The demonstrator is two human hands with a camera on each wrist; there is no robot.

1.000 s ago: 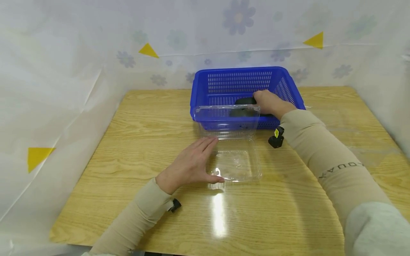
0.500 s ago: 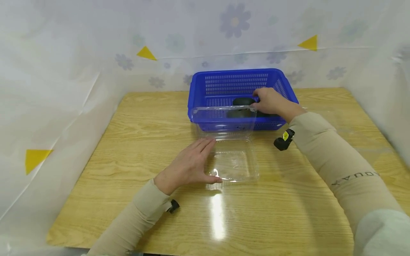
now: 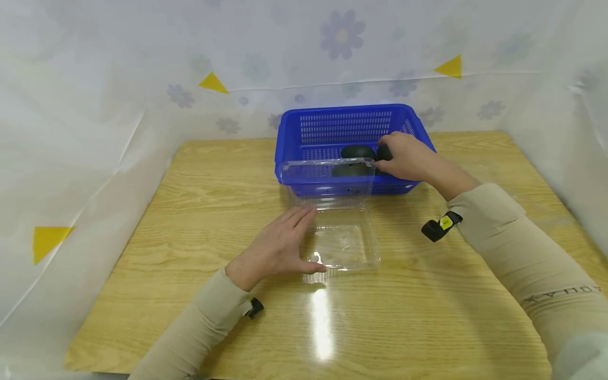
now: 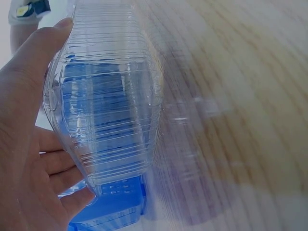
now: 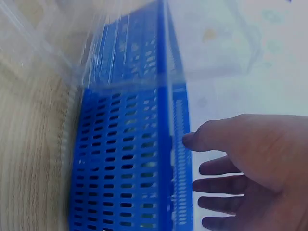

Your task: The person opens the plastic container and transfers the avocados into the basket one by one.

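Note:
A clear plastic clamshell container (image 3: 339, 245) lies on the table with its lid (image 3: 328, 179) raised at the back. My left hand (image 3: 277, 245) rests against its left side, thumb by the front corner and fairly straight fingers by the back corner. Behind it is a blue plastic basket (image 3: 290, 140) holding several dark green oval things (image 3: 358, 152), which look like avocados. My right hand (image 3: 406, 155) hovers over the basket's right part, close to a dark green one (image 3: 383, 152). In the right wrist view the fingers (image 5: 219, 185) are extended and nothing shows between them.
The upright lid stands in front of the basket's near wall. Another clear plastic sheet or container (image 3: 494, 179), hard to make out, lies on the right of the wooden table (image 3: 204, 184). White curtains (image 3: 266, 47) with flowers and yellow triangles enclose the table.
My right hand has stayed over the basket while its wrist and forearm swung right and nearer; more dark green things now show beside it. My left hand and the container look unmoved.

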